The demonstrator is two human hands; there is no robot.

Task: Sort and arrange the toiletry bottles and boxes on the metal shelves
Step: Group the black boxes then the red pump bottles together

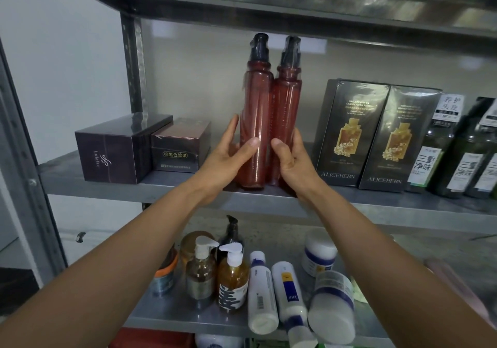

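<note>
Two tall red pump bottles stand side by side on the middle metal shelf (113, 186). My left hand (228, 154) wraps the left red bottle (256, 105) low down, thumb across its front. My right hand (291, 159) holds the right red bottle (286, 100) at the same height. Both bottles are upright and touch each other, their bases on the shelf. To their left sit a dark purple box (110, 151) and a brown box (180, 146). On the right stand two black Alicehebn boxes (347, 132), then dark green bottles (457, 154).
The lower shelf (172, 318) holds amber pump bottles (232, 277), a dark pump bottle, white tubes (261, 294) lying down and white jars (318, 251). Another shelf (269, 3) hangs close above the red bottles' caps. A grey upright post (134, 65) rises at the left.
</note>
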